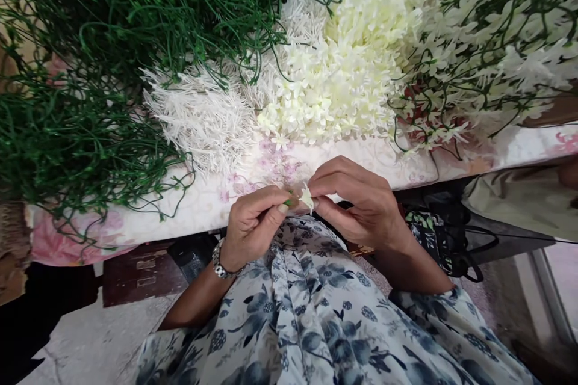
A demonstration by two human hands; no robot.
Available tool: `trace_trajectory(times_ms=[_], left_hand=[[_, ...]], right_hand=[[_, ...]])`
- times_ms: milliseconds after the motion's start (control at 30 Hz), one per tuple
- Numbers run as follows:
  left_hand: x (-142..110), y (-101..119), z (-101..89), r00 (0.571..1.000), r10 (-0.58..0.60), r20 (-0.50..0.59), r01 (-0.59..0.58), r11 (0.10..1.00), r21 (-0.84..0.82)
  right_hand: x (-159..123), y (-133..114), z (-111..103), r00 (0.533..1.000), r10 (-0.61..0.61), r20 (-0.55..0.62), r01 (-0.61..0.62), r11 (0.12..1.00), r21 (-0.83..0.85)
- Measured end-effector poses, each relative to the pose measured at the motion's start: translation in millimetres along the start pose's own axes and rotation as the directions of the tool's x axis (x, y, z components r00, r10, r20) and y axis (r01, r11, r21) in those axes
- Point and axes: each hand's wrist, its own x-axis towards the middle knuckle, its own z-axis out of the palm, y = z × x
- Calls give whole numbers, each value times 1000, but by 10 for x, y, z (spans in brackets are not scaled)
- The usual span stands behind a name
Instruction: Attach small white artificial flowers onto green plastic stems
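Observation:
Near the table's front edge my two hands are close together. My left hand (pixel 256 221), with a watch at the wrist, pinches a green plastic stem (pixel 288 201) whose tip shows at the fingertips; the rest of it is hidden. Between the fingertips of my right hand (pixel 359 204) is a small white artificial flower (pixel 307 197), facing the stem with a slight gap. Beyond my hands lie a heap of thin white pieces (pixel 203 117), a heap of loose cream-white artificial petals (pixel 334 84) and piles of green plastic stems (pixel 149 18).
Finished-looking white flowers on green stems (pixel 510 42) are heaped at the right. A floral cloth (pixel 180 216) covers the table. A black patterned bag (pixel 428 240) hangs below the edge on the right, near part of another person's clothing (pixel 519 201).

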Motion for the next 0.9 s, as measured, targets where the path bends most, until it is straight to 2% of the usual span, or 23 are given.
trace_trajectory(times_ms=[133, 333, 500, 700, 900], left_hand=[[4, -6, -4, 996, 82, 31, -85, 991, 106], [41, 24, 12, 990, 88, 109, -104, 983, 149], [74, 49, 12, 981, 69, 179, -97, 983, 156], [98, 47, 5, 973, 6, 231, -52, 979, 195], [102, -7, -13, 963, 17, 268, -71, 978, 195]], right_hand=[[21, -39, -63, 992, -8, 123, 12, 999, -31], [29, -44, -85, 974, -14, 227, 50, 987, -154], [25, -17, -80, 961, -49, 274, 101, 979, -180], [-2, 6, -55, 952, -34, 304, 102, 972, -211], [12, 18, -17, 948, -57, 314, 130, 968, -215]])
